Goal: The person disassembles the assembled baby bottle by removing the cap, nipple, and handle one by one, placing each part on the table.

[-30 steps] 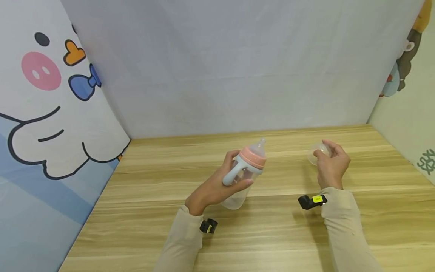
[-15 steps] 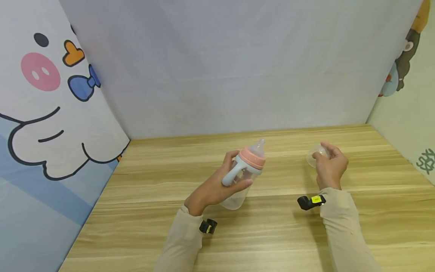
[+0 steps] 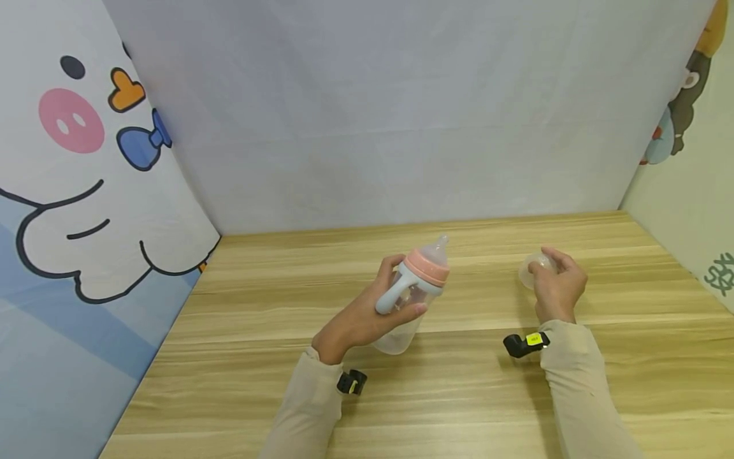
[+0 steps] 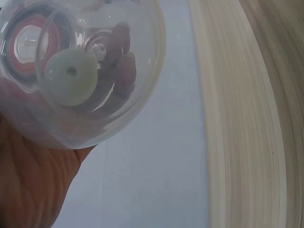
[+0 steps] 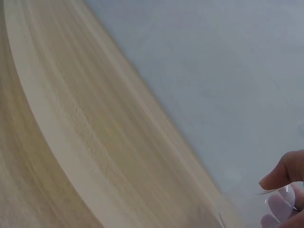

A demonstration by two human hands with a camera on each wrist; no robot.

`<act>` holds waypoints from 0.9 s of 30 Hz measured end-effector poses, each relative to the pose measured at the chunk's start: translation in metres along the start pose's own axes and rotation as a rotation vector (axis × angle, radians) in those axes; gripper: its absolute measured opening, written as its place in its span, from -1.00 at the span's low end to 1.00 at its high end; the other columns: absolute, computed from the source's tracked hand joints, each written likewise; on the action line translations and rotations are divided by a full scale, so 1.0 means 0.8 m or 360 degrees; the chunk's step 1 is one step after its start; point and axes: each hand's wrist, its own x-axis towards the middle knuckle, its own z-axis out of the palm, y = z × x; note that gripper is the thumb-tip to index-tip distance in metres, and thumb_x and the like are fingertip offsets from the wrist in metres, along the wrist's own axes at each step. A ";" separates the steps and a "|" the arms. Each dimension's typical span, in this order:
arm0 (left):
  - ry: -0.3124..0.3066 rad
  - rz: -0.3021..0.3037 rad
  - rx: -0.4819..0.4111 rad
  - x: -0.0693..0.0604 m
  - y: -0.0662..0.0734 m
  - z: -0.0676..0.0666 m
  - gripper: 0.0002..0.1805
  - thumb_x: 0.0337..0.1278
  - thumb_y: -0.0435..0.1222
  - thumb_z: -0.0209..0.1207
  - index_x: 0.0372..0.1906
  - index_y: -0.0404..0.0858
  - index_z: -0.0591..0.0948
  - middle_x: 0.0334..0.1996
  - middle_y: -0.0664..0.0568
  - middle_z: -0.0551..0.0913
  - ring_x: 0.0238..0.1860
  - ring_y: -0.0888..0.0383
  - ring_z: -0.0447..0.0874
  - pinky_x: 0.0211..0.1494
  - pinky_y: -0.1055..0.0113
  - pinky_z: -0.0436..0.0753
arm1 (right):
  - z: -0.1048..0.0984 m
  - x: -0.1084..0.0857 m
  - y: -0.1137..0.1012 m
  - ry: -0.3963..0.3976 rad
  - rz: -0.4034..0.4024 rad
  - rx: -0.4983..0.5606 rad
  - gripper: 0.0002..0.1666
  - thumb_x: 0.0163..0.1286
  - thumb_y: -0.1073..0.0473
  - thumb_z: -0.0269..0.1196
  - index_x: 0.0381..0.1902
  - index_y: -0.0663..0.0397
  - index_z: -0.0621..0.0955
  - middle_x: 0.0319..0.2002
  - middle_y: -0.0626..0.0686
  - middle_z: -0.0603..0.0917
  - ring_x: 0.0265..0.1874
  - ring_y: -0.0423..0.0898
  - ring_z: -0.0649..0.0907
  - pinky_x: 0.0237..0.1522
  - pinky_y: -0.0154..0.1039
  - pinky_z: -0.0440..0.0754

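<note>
A clear baby bottle (image 3: 401, 335) with a pink collar (image 3: 427, 268), a pale teat and a light blue handle is tilted, teat up and to the right. My left hand (image 3: 367, 312) grips its body from the left, thumb across the front. In the left wrist view the clear bottle base (image 4: 137, 102) fills the upper left, with a round whitish ball inside. At the right, my right hand (image 3: 557, 287) pinches a clear dome-shaped cap (image 3: 529, 275) between thumb and fingers. The right wrist view shows only the fingertips and part of the clear cap (image 5: 281, 205) at the lower right corner.
The wood-grain table (image 3: 275, 274) runs back to a pale cloth wall (image 3: 367, 127). A cartoon-printed panel (image 3: 120, 248) stands along the left, another printed panel (image 3: 694, 197) on the right. Black devices are strapped at both wrists.
My right hand has moved slightly toward me with the clear cap, which has tilted a little. The left hand and the bottle have stayed nearly still.
</note>
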 end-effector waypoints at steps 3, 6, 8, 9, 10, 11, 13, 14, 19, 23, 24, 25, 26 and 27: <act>-0.0001 -0.0001 0.0003 0.000 0.000 0.000 -0.16 0.33 0.02 0.23 0.50 0.11 -0.02 0.22 -0.02 0.49 0.16 0.09 0.56 0.23 0.07 0.56 | 0.000 0.001 0.002 -0.0004 0.0015 -0.0014 -0.35 0.31 0.43 0.19 0.36 -0.04 0.53 0.52 0.02 0.33 0.54 0.01 0.25 0.48 0.04 0.34; -0.0001 0.0001 0.0004 0.000 0.000 0.000 -0.16 0.33 0.03 0.23 0.50 0.11 -0.01 0.21 -0.02 0.49 0.15 0.09 0.57 0.23 0.07 0.56 | 0.001 0.002 0.003 -0.0008 0.0018 -0.0027 -0.35 0.32 0.42 0.19 0.37 -0.03 0.52 0.52 0.02 0.32 0.54 0.01 0.25 0.47 0.04 0.35; 0.0000 0.0004 0.0006 0.000 0.000 0.000 -0.16 0.33 0.04 0.23 0.50 0.11 -0.01 0.22 -0.02 0.49 0.15 0.09 0.57 0.23 0.06 0.55 | 0.001 0.003 0.004 -0.0010 0.0020 -0.0035 -0.34 0.32 0.42 0.19 0.37 -0.03 0.52 0.52 0.02 0.32 0.54 0.01 0.24 0.47 0.04 0.35; 0.0001 0.0005 0.0006 0.000 0.000 0.000 -0.16 0.33 0.04 0.23 0.50 0.11 -0.02 0.23 -0.02 0.49 0.16 0.09 0.56 0.23 0.06 0.55 | 0.001 0.003 0.004 -0.0011 0.0022 -0.0037 -0.34 0.32 0.42 0.19 0.38 -0.03 0.51 0.53 0.02 0.31 0.55 0.01 0.24 0.47 0.04 0.35; 0.0000 0.0006 0.0006 0.000 0.000 0.000 -0.16 0.33 0.04 0.23 0.50 0.11 -0.02 0.24 -0.02 0.48 0.16 0.09 0.56 0.24 0.06 0.55 | 0.001 0.004 0.005 -0.0008 0.0019 -0.0042 -0.34 0.32 0.42 0.18 0.37 -0.02 0.51 0.53 0.03 0.31 0.55 0.01 0.24 0.47 0.04 0.35; 0.0000 0.0009 0.0008 0.000 0.000 0.001 -0.16 0.33 0.04 0.22 0.51 0.11 -0.02 0.24 -0.02 0.48 0.16 0.08 0.56 0.24 0.06 0.55 | 0.001 0.004 0.007 -0.0004 0.0016 -0.0054 -0.34 0.31 0.43 0.18 0.37 -0.02 0.51 0.53 0.03 0.31 0.55 0.01 0.24 0.47 0.05 0.34; -0.0004 0.0007 0.0007 0.000 0.000 0.001 -0.16 0.34 0.04 0.22 0.50 0.11 -0.03 0.25 -0.02 0.48 0.16 0.09 0.56 0.24 0.06 0.54 | 0.001 0.005 0.009 0.0003 0.0007 -0.0080 -0.33 0.31 0.43 0.18 0.37 -0.01 0.52 0.53 0.03 0.31 0.55 0.02 0.24 0.47 0.06 0.34; -0.0006 0.0005 0.0005 0.000 0.001 0.001 -0.16 0.34 0.04 0.22 0.50 0.11 -0.03 0.25 -0.02 0.48 0.17 0.08 0.56 0.24 0.05 0.54 | 0.001 0.006 0.010 0.0006 0.0003 -0.0096 -0.33 0.31 0.43 0.18 0.37 -0.02 0.52 0.53 0.03 0.31 0.55 0.03 0.23 0.47 0.07 0.34; -0.0009 -0.0004 0.0003 0.000 0.002 0.000 -0.16 0.34 0.04 0.22 0.50 0.10 -0.03 0.25 -0.03 0.48 0.17 0.08 0.56 0.25 0.05 0.54 | 0.002 0.006 0.011 0.0016 -0.0012 -0.0153 -0.34 0.32 0.40 0.18 0.38 -0.03 0.51 0.54 0.03 0.30 0.55 0.04 0.23 0.48 0.10 0.32; -0.0004 -0.0010 0.0007 -0.001 0.002 0.000 -0.16 0.34 0.03 0.22 0.50 0.11 -0.02 0.24 -0.02 0.49 0.16 0.09 0.56 0.24 0.06 0.54 | 0.002 0.005 0.011 0.0024 -0.0012 -0.0159 -0.35 0.33 0.38 0.18 0.39 -0.02 0.50 0.54 0.04 0.31 0.55 0.04 0.24 0.49 0.08 0.31; -0.0005 -0.0009 0.0005 -0.001 0.002 0.000 -0.17 0.34 0.03 0.22 0.50 0.11 -0.02 0.24 -0.03 0.49 0.15 0.09 0.56 0.24 0.06 0.54 | 0.002 0.005 0.011 0.0022 -0.0010 -0.0161 -0.35 0.33 0.38 0.18 0.39 -0.02 0.50 0.54 0.04 0.30 0.55 0.03 0.24 0.50 0.07 0.31; -0.0007 -0.0003 0.0005 -0.001 0.002 0.000 -0.17 0.35 0.02 0.22 0.50 0.11 -0.03 0.24 -0.03 0.49 0.15 0.08 0.56 0.24 0.06 0.54 | 0.001 0.005 0.011 0.0018 -0.0006 -0.0163 -0.35 0.34 0.37 0.18 0.40 -0.02 0.49 0.55 0.03 0.29 0.56 0.03 0.23 0.50 0.06 0.30; -0.0008 -0.0001 0.0004 -0.001 0.001 0.000 -0.17 0.35 0.01 0.22 0.50 0.11 -0.03 0.24 -0.04 0.48 0.16 0.08 0.56 0.24 0.05 0.54 | 0.001 0.005 0.012 0.0015 -0.0003 -0.0164 -0.34 0.34 0.37 0.18 0.40 -0.02 0.49 0.55 0.03 0.29 0.56 0.03 0.23 0.51 0.04 0.30; -0.0010 0.0003 0.0005 -0.001 0.001 0.000 -0.17 0.35 0.00 0.22 0.50 0.10 -0.03 0.25 -0.04 0.48 0.16 0.08 0.56 0.24 0.05 0.54 | 0.001 0.005 0.012 0.0011 -0.0003 -0.0167 -0.34 0.34 0.37 0.17 0.41 -0.02 0.48 0.55 0.03 0.28 0.56 0.03 0.23 0.51 0.04 0.29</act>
